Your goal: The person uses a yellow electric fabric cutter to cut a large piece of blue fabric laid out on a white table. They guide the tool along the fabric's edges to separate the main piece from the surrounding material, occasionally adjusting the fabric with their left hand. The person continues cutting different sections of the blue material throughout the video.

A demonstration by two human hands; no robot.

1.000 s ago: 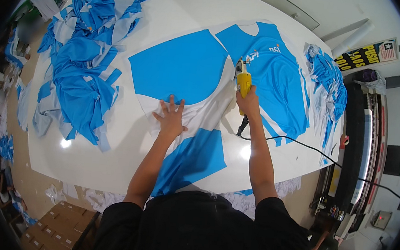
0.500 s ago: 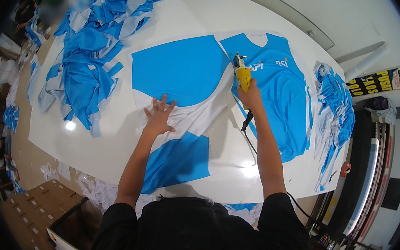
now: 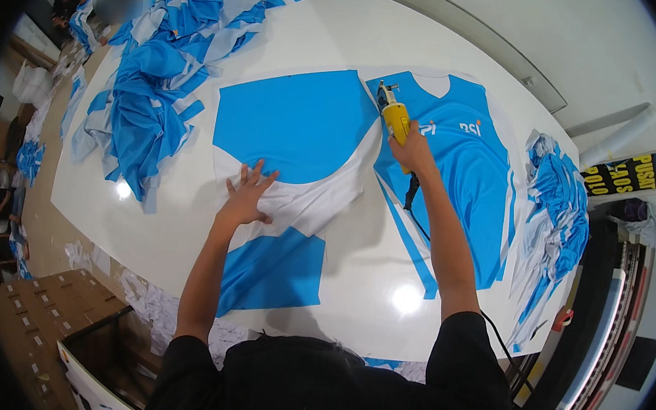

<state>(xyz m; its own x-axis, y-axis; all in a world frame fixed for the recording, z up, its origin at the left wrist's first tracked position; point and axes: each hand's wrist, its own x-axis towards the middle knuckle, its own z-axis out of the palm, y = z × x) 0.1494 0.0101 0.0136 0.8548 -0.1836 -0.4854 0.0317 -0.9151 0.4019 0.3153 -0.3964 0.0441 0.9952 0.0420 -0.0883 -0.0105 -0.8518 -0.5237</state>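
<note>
My right hand [image 3: 414, 150] is wrapped round a yellow electric fabric cutter [image 3: 396, 122] with a metal head and a black cord. The cutter's head rests at the upper corner between a blue-and-white fabric panel [image 3: 292, 121] and a blue jersey panel [image 3: 462, 169] with a scooped neckline. Under my left hand [image 3: 247, 200], fingers spread and palm down, lies the blue-and-white panel, near the curved border of its blue part. Its white part is wrinkled, and a blue piece [image 3: 276, 270] extends toward me. A narrow blue strip [image 3: 409, 250] lies beside the jersey panel.
A big heap of blue and white fabric [image 3: 151, 106] covers the white table's [image 3: 148, 245] left side. Another crumpled pile [image 3: 559, 200] lies at its right edge. The cutter's cord [image 3: 502, 346] runs past my right arm. Brown boxes [image 3: 33, 328] stand at lower left.
The whole view has shifted slightly. My left hand and the white fabric under it sit a little further left, away from the jersey panel. More of the narrow blue strip shows.
</note>
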